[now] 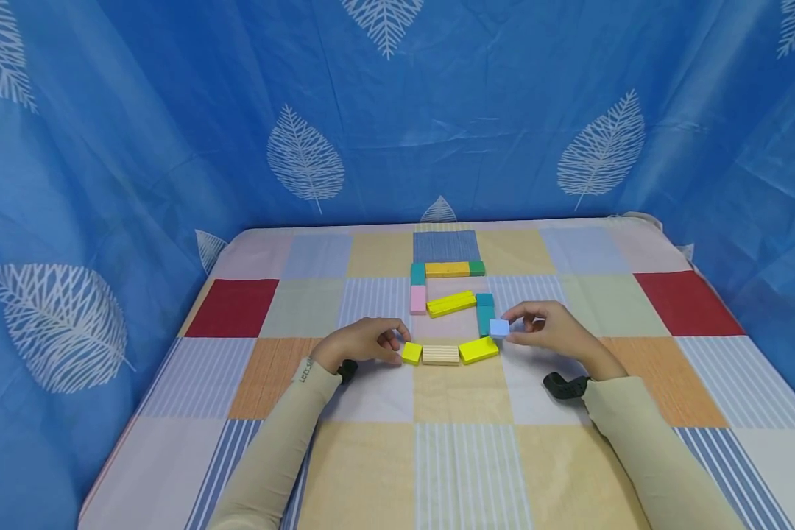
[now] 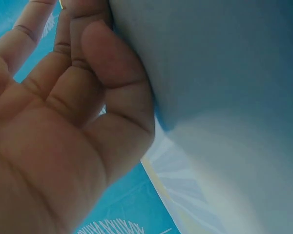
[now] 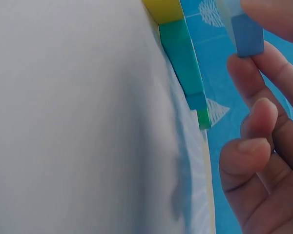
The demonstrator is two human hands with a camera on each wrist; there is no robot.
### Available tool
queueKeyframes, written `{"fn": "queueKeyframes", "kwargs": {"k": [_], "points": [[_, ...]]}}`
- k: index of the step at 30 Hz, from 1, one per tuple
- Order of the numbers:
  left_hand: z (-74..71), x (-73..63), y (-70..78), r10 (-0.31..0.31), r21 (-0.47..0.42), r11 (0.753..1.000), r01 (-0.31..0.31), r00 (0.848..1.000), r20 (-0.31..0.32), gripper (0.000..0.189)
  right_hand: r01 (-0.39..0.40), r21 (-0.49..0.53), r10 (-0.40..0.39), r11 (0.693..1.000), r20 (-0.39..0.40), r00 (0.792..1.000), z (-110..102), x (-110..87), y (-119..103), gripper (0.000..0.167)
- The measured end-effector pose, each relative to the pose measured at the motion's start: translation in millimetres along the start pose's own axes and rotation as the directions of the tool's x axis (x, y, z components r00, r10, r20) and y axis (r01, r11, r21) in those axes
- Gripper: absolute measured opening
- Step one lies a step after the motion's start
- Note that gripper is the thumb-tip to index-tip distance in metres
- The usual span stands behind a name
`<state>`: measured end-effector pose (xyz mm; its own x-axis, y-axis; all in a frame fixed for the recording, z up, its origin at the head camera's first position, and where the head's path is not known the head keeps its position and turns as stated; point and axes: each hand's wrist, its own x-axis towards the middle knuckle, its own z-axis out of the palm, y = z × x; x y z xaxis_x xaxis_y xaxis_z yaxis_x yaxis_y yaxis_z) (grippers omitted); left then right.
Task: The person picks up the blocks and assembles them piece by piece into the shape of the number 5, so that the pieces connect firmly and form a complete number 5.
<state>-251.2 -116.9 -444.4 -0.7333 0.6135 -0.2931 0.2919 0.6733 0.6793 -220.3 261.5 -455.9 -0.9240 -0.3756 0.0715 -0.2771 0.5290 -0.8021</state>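
In the head view, my right hand (image 1: pixel 548 333) pinches a light blue block (image 1: pixel 500 328) between thumb and fingertips, beside the lower end of a teal block (image 1: pixel 486 318). The right wrist view shows this light blue block (image 3: pixel 249 36) above the table, the other fingers curled inward. My left hand (image 1: pixel 366 341) has thumb and index finger at the left side of a small yellow block (image 1: pixel 411 353), pinching it. Only a sliver of yellow shows in the left wrist view, mostly hidden by the fingers. A striped beige block (image 1: pixel 440 355) and another yellow block (image 1: pixel 479 350) continue that row.
Farther back lie an orange block (image 1: pixel 447 269), a green block (image 1: pixel 477 268), a teal block (image 1: pixel 418 274), a pink block (image 1: pixel 418 299) and a slanted yellow block (image 1: pixel 451 303). A patchwork cloth (image 1: pixel 464 471) covers the table; a blue leaf-print curtain (image 1: pixel 450 118) surrounds it.
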Motion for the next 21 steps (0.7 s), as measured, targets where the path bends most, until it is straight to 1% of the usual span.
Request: {"fn": "queueKeyframes", "kwargs": {"k": [4,7,12,16,21], "points": [[-1.7,-1.8,0.6,0.012,0.011,1.0,-0.012,1.0,-0.001,0.028,0.021,0.026,-0.021,0.999,-0.008,1.0,4,5.0,-3,0.027],[-1.9,-2.3,1.6,0.011,0.008,1.0,-0.011,1.0,0.001,0.028,0.028,0.054,-0.027,0.998,-0.013,1.0,7,7.8,-6,0.026],[-1.3,-1.7,3.2,0.014,0.002,1.0,-0.014,1.0,0.004,0.027,0.012,0.089,-0.008,0.996,-0.037,0.999,14,12.4,-12,0.027],[-0.6,-1.1,3.1,0.007,0.004,1.0,-0.007,1.0,0.002,0.027,0.013,0.124,-0.006,0.992,-0.057,0.998,21,16.1,-17,0.027],[0.6,-0.5,2.4,-0.002,0.002,1.0,0.002,1.0,0.001,0.028,0.005,0.153,0.004,0.988,-0.06,0.998,30,20.6,-24,0.03]]}}
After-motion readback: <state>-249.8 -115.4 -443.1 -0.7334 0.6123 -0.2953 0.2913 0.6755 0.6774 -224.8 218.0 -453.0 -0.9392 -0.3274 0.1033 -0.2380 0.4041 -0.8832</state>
